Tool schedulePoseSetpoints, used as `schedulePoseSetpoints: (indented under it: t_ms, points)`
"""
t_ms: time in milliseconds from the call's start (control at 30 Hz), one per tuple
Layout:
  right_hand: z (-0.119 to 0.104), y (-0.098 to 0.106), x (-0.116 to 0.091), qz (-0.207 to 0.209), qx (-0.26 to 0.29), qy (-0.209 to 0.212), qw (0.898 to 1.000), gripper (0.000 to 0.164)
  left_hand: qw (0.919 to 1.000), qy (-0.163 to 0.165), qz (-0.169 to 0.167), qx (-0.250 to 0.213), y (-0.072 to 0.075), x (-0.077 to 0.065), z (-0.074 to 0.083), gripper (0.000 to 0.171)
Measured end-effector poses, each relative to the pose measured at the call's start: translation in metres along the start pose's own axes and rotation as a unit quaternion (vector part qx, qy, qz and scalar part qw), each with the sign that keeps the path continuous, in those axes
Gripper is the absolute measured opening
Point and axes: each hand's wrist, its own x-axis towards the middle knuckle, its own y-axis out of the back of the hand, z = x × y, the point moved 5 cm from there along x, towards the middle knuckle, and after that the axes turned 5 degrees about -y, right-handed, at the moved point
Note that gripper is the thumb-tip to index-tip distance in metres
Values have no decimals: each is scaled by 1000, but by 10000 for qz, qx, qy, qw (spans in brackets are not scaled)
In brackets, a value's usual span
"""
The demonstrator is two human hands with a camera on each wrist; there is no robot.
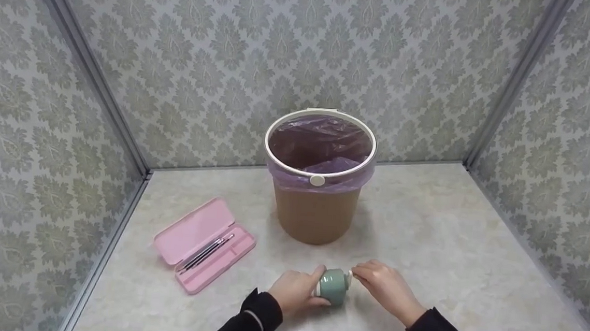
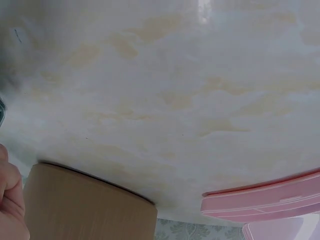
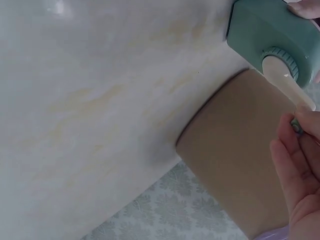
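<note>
While left fingers (image 1: 318,273) grip a bottle (image 1: 334,287), right fingers (image 1: 365,271) pinch its spout (image 3: 286,81).

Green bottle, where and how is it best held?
Put the grip around the body of the green bottle, probably best from the left, away from its ribbed collar. The collar faces right, where the right hand pinches the pale spout; the left hand holds the opposite end.

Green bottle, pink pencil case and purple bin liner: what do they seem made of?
Green bottle: probably glossy plastic, given its highlights and ribbed collar, though ceramic is possible.
Pink pencil case: likely smooth rigid plastic, from its molded compartments.
Purple bin liner: apparently thin plastic film, shiny, translucent and wrinkled.
</note>
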Motion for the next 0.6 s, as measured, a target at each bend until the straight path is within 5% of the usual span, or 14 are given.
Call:
schedulePoseSetpoints:
  t_ms: [600]
  points:
    - [7,-4,16,-524,-140,-276,9981,6,9996,-5,-107,-257,-3,3,-1,79]
